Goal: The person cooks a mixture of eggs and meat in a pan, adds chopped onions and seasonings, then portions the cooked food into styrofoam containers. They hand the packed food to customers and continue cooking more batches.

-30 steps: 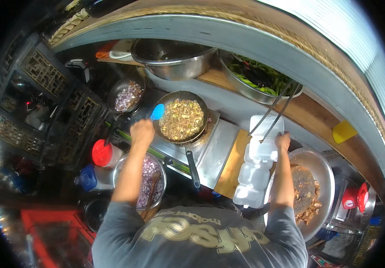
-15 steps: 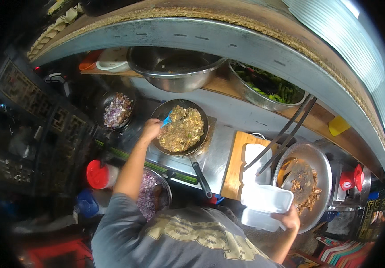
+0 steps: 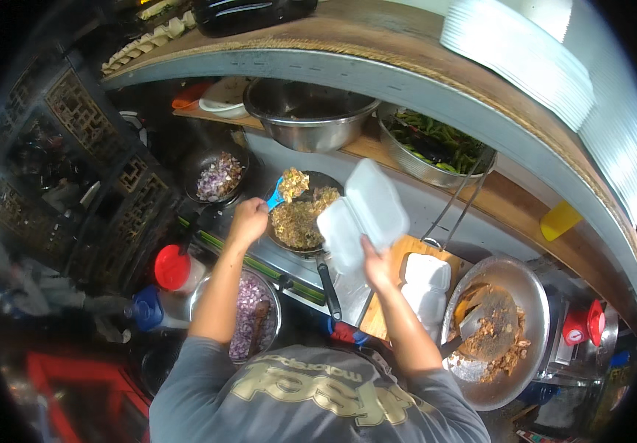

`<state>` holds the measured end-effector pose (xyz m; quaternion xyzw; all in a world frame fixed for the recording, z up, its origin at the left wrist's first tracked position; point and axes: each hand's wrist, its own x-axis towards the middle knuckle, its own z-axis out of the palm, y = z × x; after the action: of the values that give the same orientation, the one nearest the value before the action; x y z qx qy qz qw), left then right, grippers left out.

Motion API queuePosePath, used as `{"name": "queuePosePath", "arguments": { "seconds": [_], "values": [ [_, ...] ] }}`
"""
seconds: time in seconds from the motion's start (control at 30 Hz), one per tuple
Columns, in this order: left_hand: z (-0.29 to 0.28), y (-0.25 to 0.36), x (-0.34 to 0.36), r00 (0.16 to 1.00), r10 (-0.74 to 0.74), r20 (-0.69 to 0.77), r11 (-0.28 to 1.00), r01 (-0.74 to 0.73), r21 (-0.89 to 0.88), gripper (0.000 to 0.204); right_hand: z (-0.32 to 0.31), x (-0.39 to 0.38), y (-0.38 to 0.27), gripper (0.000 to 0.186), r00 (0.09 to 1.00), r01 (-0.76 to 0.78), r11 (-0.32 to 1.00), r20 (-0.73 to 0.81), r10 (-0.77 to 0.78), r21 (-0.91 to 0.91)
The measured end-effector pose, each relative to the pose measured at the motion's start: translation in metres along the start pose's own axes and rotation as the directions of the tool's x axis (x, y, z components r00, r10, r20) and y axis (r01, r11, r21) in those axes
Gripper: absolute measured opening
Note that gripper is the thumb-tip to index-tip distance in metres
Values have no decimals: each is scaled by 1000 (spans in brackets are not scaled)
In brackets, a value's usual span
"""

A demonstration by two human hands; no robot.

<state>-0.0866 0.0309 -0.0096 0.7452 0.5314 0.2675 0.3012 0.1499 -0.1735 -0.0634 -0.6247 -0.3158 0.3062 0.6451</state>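
Note:
My left hand (image 3: 248, 221) is closed round a blue spatula (image 3: 275, 198). A heap of chopped, browned food (image 3: 293, 185) rests on its blade, raised over the frying pan (image 3: 328, 292). More of the cooked mixture (image 3: 295, 224) lies in the pan, which sits on the stove. In my right hand (image 3: 376, 267) is an opened white foam food box (image 3: 365, 214), tilted and held over the pan's right side, hiding part of it. Nothing shows inside the box. Another white foam box (image 3: 425, 284) stands opened on the wooden cutting board (image 3: 379, 314) to the right.
Right of the board stands a large metal bowl (image 3: 540, 317) of cooked meat. A smaller pan of chopped onion (image 3: 219, 177) sits at the left, a bowl of diced onion (image 3: 250, 314) nearer me. Tongs (image 3: 457, 207) hang from the shelf (image 3: 510, 188), which holds a basket of green peppers (image 3: 429, 144).
My right hand has brought the foam box from the lower right up to the pan, its lid now wider apart. My left hand has lifted the spatula with food on it.

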Motion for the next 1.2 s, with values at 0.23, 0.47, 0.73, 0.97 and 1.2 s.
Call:
{"name": "queuePosePath", "arguments": {
  "seconds": [0.23,0.47,0.73,0.97,1.2],
  "values": [
    [27,24,-68,997,47,65,882,-72,465,17,77,46,58,38,892,-424,435,282,354,794],
    [34,-39,22,980,56,192,655,-181,733,22,24,14,68,39,947,-252,585,73,313,771],
    [111,-56,54,934,29,356,991,-72,109,28,10,7,65,44,945,-156,658,-83,316,737],
    [38,-16,2,955,129,266,992,-126,-29,25,36,14,62,43,957,-206,588,36,286,783],
    [48,6,-44,885,463,42,764,-423,487,21,67,39,70,42,915,-360,386,239,326,849]
  ]
}}
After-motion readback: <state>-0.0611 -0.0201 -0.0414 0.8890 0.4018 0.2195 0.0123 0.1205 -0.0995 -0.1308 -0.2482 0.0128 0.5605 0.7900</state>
